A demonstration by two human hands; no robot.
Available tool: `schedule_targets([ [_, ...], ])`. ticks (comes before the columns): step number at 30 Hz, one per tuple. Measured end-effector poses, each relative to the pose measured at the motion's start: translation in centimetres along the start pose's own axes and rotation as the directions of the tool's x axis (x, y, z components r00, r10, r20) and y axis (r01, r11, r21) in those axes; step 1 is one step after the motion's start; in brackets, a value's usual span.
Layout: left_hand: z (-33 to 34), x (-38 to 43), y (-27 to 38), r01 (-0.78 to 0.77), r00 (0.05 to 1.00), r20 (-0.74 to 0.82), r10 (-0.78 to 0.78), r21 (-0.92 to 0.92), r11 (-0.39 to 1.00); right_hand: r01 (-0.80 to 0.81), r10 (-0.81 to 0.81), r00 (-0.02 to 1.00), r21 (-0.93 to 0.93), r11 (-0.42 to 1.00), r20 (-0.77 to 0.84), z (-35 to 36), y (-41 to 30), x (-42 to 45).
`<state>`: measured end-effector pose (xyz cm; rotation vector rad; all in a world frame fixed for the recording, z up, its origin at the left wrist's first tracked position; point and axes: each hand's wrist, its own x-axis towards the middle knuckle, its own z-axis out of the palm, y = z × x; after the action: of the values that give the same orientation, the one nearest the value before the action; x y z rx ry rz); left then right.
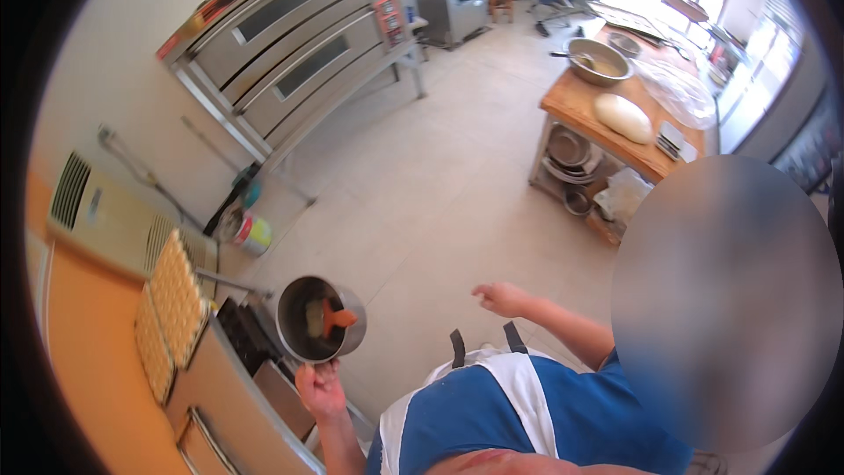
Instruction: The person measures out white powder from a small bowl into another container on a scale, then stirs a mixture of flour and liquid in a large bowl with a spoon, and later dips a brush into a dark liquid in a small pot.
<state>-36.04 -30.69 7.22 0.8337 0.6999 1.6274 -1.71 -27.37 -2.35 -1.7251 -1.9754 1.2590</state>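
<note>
My left hand [321,388] grips a deep stainless-steel pot [354,323] at its near side, beside the metal rack on the left. The pot tilts so that its mouth faces me. Inside it lie an orange tool [338,320], perhaps a spatula, and some pale yellowish matter [315,318]. My right hand [504,299] hangs over the tiled floor in front of my apron, fingers loosely bent and nothing in them.
A two-deck oven [290,39] stands at the back left. On the wooden worktable [560,95] rest a large steel bowl [599,63], white dough [623,119] and a scale [670,140]. Trays of pale rounds [175,297] stand at the left. A blurred oval hides the right side.
</note>
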Motion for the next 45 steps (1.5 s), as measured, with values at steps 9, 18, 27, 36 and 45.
schedule_targets([
  [9, 11.9, 14.6, -10.8, 0.366, 0.824, 0.435, -0.363, 0.08, 0.927, 0.285, -0.12, 0.855, 0.264, 0.922, -0.505, -12.2, -7.3, -0.8],
  [18, 21.0, 25.6, -19.2, 0.539, 0.485, 0.666, -0.567, 0.283, 0.794, 0.2, -0.304, 0.587, -0.229, 0.953, -0.75, -19.6, -3.6, 4.2],
  [27, 32.4, 32.2, -28.7, 0.613, 0.282, 0.762, -0.583, 0.324, 0.721, 0.061, 0.0, 0.099, 0.007, 0.998, -0.995, -27.3, 1.7, 5.4],
  [36, 43.2, 37.4, -35.1, 0.443, 0.363, 0.733, -0.575, 0.407, 0.799, 0.369, 0.29, 0.038, 0.283, 0.885, -0.956, -38.9, 9.3, 8.5],
  [45, 52.4, 41.5, -41.8, 0.324, 0.378, 0.726, -0.575, 0.479, 0.816, 0.151, 0.248, 0.04, 0.251, 0.956, -0.968, -46.9, 15.1, 12.0],
])
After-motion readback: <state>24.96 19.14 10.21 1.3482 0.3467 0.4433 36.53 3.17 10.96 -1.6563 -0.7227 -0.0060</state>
